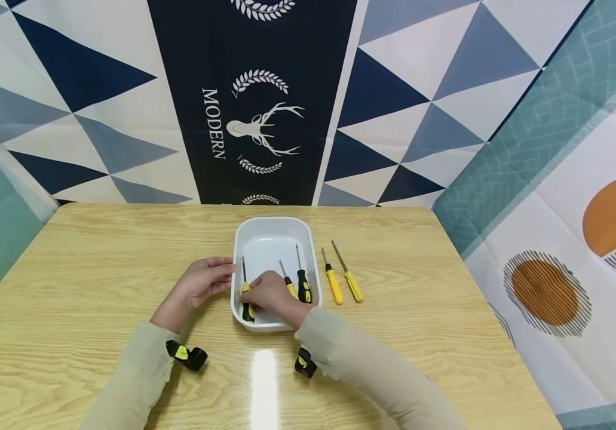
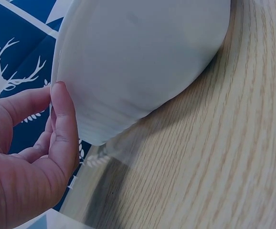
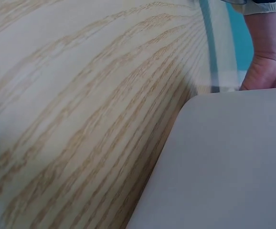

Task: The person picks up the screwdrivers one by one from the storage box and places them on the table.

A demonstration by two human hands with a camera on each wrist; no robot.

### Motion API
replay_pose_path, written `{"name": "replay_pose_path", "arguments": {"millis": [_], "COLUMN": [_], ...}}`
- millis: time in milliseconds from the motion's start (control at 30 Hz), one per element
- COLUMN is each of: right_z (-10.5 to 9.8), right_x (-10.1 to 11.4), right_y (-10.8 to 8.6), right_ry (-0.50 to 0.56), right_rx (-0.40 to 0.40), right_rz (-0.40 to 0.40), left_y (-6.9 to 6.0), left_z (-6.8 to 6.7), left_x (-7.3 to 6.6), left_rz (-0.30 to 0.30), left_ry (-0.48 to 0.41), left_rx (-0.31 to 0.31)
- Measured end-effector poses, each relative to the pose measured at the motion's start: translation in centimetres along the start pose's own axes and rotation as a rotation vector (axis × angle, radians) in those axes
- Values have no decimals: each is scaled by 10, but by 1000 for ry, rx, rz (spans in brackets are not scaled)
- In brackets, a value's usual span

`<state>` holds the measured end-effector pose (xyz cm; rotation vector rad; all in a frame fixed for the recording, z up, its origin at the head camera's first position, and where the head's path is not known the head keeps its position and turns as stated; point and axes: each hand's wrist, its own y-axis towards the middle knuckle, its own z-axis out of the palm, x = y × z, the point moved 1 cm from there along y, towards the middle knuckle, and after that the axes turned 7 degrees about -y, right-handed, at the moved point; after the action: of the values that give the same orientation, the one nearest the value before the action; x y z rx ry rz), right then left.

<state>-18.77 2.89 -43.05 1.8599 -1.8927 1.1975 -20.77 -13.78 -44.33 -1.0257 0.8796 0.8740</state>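
Note:
A white plastic tray (image 1: 272,226) lies on the table with three black-and-yellow screwdrivers in it. My left hand (image 1: 208,280) pinches the tray's left rim; in the left wrist view, this hand (image 2: 37,152) has thumb and finger at the rim. Inside the tray, my right hand (image 1: 275,294) grips the handle of the leftmost screwdriver (image 1: 247,312), whose shaft points away from me. The middle screwdriver (image 1: 289,285) is partly covered by the right hand. Against the right wall lies another screwdriver (image 1: 303,288). The right wrist view shows the tray's outer wall (image 3: 224,152), but not the right hand's fingers.
Two screwdrivers lie on the wooden table (image 1: 404,358) right of the tray: one with a yellow handle and black collar (image 1: 333,285), the other with an all-yellow handle (image 1: 353,286). A patterned cloth (image 1: 410,89) hangs behind the table's far edge.

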Motion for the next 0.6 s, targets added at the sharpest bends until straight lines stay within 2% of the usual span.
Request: {"name": "replay_pose_path", "arguments": {"millis": [367,600], "right_z": [-1,-1], "right_x": [2,1], "right_y": [4,4], "right_ry": [-39,55], "right_rx": [-8,4], "right_rz": [20,61], "left_y": [1,1], "left_z": [-1,-2], "left_x": [0,1], "left_rz": [-5,-7], "left_ry": [16,7], "left_rx": [-15,-15]}}
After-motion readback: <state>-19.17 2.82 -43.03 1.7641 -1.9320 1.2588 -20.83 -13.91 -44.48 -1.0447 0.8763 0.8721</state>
